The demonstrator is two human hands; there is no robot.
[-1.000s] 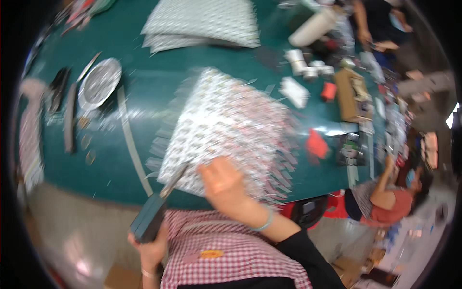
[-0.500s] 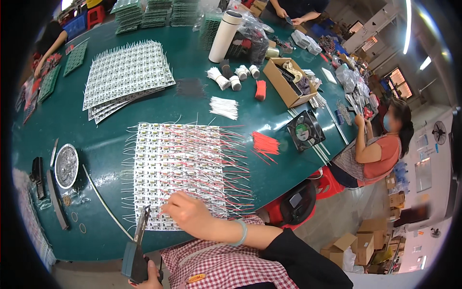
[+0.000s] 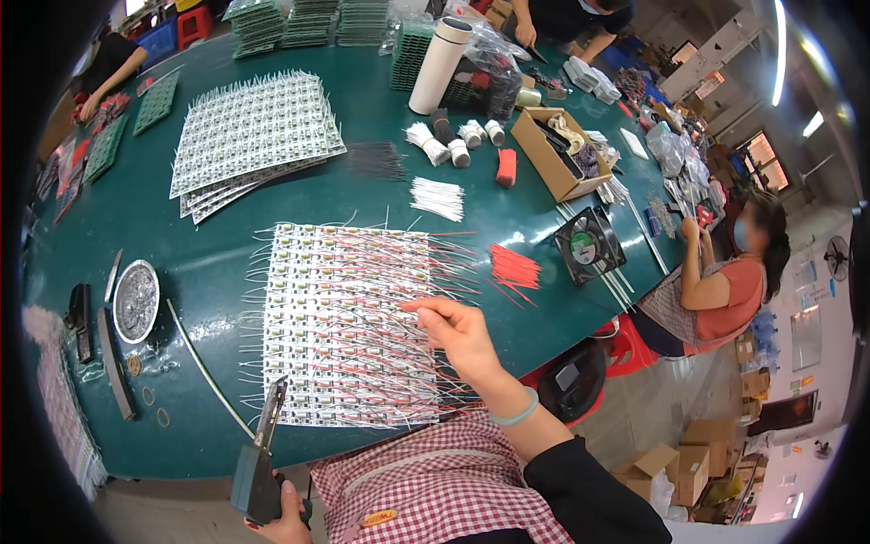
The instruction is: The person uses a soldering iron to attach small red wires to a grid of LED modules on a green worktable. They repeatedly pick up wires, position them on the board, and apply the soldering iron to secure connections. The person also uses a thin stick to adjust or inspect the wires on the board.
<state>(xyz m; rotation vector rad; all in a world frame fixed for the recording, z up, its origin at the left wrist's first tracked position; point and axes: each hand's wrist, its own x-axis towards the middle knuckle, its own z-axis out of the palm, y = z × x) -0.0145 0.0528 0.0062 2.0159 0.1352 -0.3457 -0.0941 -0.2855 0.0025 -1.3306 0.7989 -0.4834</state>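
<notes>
In my left hand (image 3: 288,521) is a dark soldering gun (image 3: 252,480), gripped by its handle at the lower left. Its long metal tip reaches up over the lower left corner of a white circuit board panel (image 3: 294,349). Many red and white wires trail across that panel and past its right edge. Over the panel's right side hovers my right hand (image 3: 462,340), thumb and index finger drawn together. What they pinch, if anything, is too small to make out. A pile of loose red wires (image 3: 515,269) lies right of the panel, with white wires (image 3: 438,199) farther back.
Left of the panel are a round metal dish (image 3: 137,301) and a pale curved tube (image 3: 204,367). Behind stand stacked wired panels (image 3: 258,131), a white flask (image 3: 441,65) and a cardboard box (image 3: 557,159). A black fan (image 3: 589,247) is at right; a person (image 3: 725,263) sits beyond it.
My right hand has lifted from the panel's lower middle and moved right and away from me. The soldering gun stays at the panel's lower left corner. The whole view has shifted slightly.
</notes>
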